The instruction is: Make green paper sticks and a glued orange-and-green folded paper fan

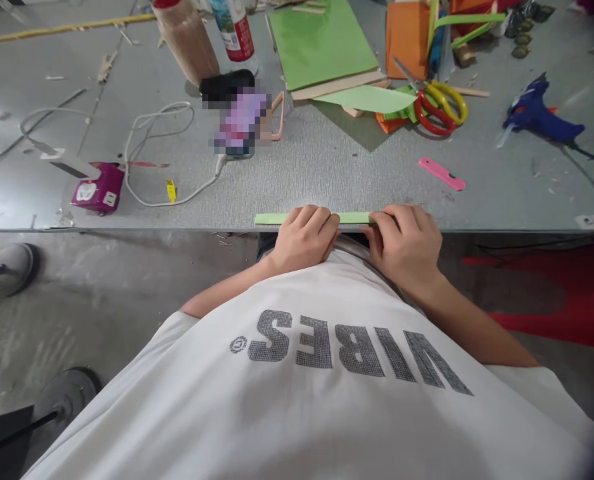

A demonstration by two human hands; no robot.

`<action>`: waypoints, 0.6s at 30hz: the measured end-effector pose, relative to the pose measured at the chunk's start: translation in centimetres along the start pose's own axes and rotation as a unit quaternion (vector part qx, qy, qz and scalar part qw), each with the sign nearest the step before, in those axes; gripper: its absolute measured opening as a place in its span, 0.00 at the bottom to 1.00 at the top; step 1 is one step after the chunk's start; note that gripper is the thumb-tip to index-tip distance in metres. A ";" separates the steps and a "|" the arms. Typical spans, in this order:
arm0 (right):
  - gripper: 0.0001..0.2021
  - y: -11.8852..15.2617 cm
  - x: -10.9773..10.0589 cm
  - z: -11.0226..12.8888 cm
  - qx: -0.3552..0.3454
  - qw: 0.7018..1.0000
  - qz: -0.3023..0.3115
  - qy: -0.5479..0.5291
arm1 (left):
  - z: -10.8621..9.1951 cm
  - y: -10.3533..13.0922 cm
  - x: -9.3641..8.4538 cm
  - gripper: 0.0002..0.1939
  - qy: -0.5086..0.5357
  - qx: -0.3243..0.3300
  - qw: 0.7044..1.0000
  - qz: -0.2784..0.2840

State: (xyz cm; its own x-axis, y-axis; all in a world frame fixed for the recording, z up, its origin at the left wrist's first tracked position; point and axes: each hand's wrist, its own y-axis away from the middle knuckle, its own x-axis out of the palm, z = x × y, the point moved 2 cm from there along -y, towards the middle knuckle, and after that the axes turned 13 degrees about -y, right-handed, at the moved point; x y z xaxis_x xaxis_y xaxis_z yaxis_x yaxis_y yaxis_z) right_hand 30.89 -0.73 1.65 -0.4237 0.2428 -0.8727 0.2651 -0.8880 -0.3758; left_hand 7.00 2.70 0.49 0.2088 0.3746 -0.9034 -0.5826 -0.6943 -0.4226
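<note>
Head view: your narrow light-green paper strip (354,218) lies along the near edge of the grey textured table (327,173). Your left hand (305,233) has its fingers together, curled over the strip's middle, can't tell if they're clamped on it; your right hand (405,240) pinches the strip's right end between thumb and forefinger. Flat pink oblong plastic tool (441,174) lies just beyond your right hand.

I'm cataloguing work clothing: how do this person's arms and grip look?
White short sleeves leave the left forearm and right forearm bare, with no watch or bracelet showing. The left grip and right grip show no gloves or rings. The shirt is white too, with dark grey "VIBES" lettering and a small round emblem.
</note>
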 end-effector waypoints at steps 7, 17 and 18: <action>0.21 0.6 0.0 -0.2 0.020 0.999 -0.003 -0.029 | 0.9 0.7 -0.1 0.22 0.007 -0.033 0.999 0.012; 0.18 -0.2 -0.7 -1.6 0.015 1.000 -0.007 -0.019 | 2.3 0.3 -1.0 0.18 0.072 -0.097 0.993 0.006; 0.18 -0.4 -0.8 -1.8 0.014 1.000 -0.012 -0.023 | 2.5 0.0 -1.2 0.16 0.091 -0.113 0.989 0.018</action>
State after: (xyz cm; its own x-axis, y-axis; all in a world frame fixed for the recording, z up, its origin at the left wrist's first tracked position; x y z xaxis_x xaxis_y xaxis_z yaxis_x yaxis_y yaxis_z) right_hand 32.73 0.15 1.97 -0.4684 0.2472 -0.8482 0.2294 -0.8931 -0.3869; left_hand 4.79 3.82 1.80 0.3416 0.2444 -0.9075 -0.4068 -0.8320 -0.3772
